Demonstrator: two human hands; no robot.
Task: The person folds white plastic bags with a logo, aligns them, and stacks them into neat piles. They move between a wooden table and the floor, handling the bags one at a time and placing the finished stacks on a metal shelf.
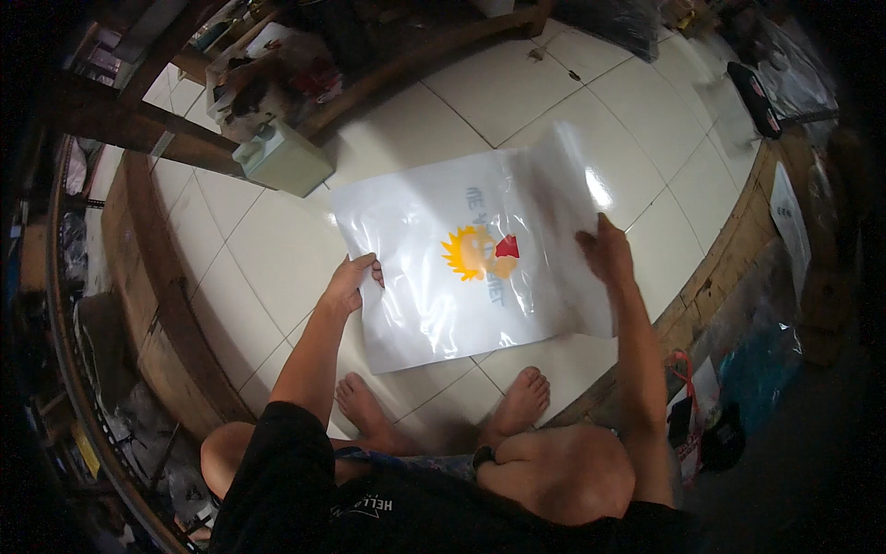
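Observation:
A large glossy plastic sheet [415,305], whitish and see-through in parts, stretches between my two hands above the tiled floor. Near its middle it bears a yellow, orange and red printed figure with dark lettering. My left hand [355,280] pinches the sheet's left edge, its fingers curled over the top. At the opposite edge, my right hand [606,251] grips the sheet, with the thumb side toward the middle. The sheet's right part bends upward and looks slightly blurred. Some of my right fingers are hidden behind the edge.
White floor tiles [471,106] surround my bare feet [520,402]. A pale jerrycan [283,159] stands by a wooden bench frame [397,69] at the far left. Wooden beams [152,305] border the left side. Plastic bags [752,369] lie at the right, and a dark pouch [754,100] sits farther back.

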